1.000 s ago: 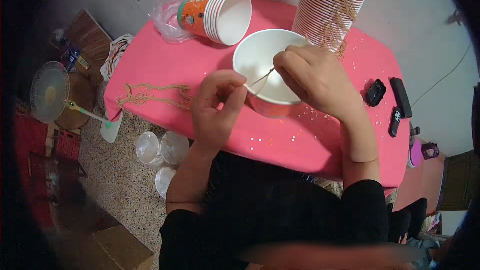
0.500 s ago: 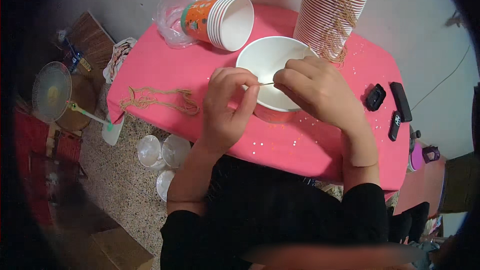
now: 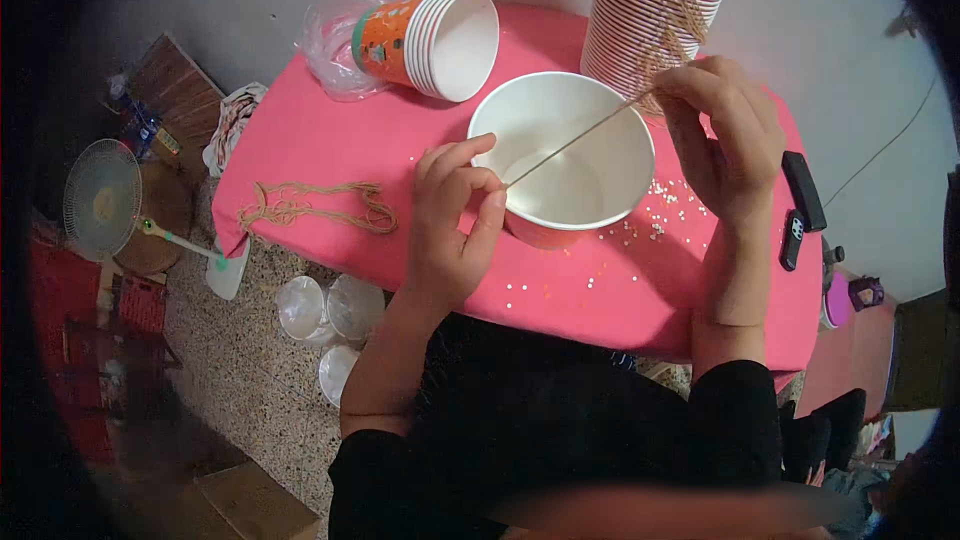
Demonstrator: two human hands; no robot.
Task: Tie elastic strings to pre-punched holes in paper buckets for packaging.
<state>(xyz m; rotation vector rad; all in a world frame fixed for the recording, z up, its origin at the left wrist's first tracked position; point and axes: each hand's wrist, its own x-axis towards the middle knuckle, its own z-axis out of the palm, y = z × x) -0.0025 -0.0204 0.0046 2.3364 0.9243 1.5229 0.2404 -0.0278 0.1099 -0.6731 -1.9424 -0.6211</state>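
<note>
A paper tub [image 3: 545,235], white inside and orange outside, stands mouth up on the table in front of me. A thin brown string [image 3: 572,144] stretches taut at a slant across its opening. My left hand [image 3: 450,210] pinches the string's lower end between thumb and forefinger at the tub's left rim, the other fingers loosely spread. Above and right of the rim, my right hand [image 3: 725,130] pinches the string's other end. Behind that hand, a tall stack of nested tubs [image 3: 640,25] has more loose brown string [image 3: 680,25] draped over its side.
Nested orange cups [image 3: 385,45] lie sideways at the back left beside a clear plastic bag [image 3: 325,50]. A tangle of brown string [image 3: 315,205] rests on the pink tablecloth [image 3: 440,285]. White dots scatter to the right, near a black case [image 3: 803,190] and a small black device [image 3: 791,240].
My right hand has moved up and right, drawing out a longer length of string from my left fingers. My left hand stays by the tub's left rim.
</note>
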